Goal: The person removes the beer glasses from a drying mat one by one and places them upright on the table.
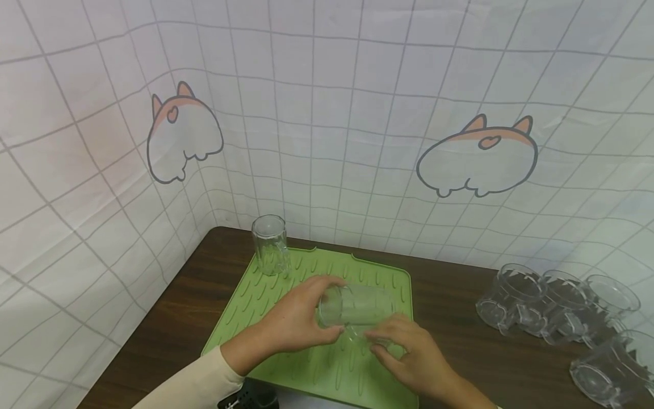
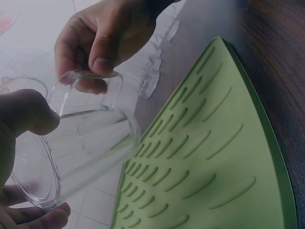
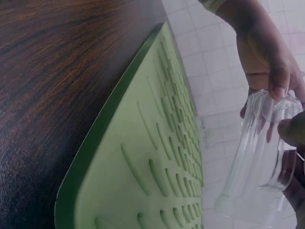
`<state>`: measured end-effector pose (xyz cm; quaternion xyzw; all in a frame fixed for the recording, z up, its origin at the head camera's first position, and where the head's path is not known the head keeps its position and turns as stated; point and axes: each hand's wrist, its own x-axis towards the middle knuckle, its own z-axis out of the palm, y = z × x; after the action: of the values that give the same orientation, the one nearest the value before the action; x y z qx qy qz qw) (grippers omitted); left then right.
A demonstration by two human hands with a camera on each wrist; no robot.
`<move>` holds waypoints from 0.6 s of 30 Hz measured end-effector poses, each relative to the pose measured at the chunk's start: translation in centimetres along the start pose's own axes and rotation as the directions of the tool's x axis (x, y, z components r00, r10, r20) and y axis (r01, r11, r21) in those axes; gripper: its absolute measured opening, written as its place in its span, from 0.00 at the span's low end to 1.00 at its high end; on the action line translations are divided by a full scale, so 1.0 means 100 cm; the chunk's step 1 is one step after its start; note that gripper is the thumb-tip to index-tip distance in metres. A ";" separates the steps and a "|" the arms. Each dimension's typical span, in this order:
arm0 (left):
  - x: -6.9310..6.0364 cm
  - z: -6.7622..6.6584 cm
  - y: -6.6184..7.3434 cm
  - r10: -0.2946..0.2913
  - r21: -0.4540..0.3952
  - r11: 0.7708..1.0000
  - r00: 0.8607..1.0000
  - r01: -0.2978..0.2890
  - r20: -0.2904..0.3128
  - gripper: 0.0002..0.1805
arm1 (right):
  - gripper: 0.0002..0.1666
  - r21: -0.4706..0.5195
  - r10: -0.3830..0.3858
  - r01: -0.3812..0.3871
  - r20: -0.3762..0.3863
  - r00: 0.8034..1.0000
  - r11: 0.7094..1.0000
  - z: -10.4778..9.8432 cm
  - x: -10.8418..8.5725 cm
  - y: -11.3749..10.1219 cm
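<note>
A clear glass mug (image 1: 365, 301) is held on its side above a green ridged drying mat (image 1: 337, 375). My left hand (image 1: 298, 315) grips one end of it, thumb on the near side and fingers on the far side. My right hand (image 1: 416, 355) pinches the mug's handle, which points toward me; the left wrist view shows thumb and fingers on the handle (image 2: 112, 88). In the right wrist view the mug (image 3: 257, 148) tilts, apart from the mat. Another clear mug (image 1: 271, 247) stands upright on the mat's far left corner.
Several clear mugs (image 1: 516, 292) stand close together on the dark wooden table (image 1: 444, 295) at the right, with one more mug (image 1: 608, 369) nearer me. A black object (image 1: 250, 395) lies at the mat's front edge. A white gridded curtain (image 1: 327, 142) rises behind.
</note>
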<state>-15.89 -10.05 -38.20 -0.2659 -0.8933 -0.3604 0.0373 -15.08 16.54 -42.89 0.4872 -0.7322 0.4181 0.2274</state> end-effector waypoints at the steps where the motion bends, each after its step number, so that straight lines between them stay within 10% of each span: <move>1: 0.000 0.000 0.000 -0.005 -0.018 1.000 1.000 0.005 -0.010 0.38 | 0.13 -0.019 0.000 -0.001 -0.017 1.000 1.000 0.000 0.000 0.000; 18: -0.007 -0.001 -0.007 -0.070 -0.167 0.985 0.988 0.047 -0.140 0.37 | 0.26 -0.093 0.198 -0.207 -0.090 0.976 0.974 -0.008 -0.004 -0.006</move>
<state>-15.63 -10.89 -38.73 -0.2148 -0.8632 -0.4515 0.0696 -14.48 17.26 -42.52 0.3805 -0.7887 0.4206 0.2374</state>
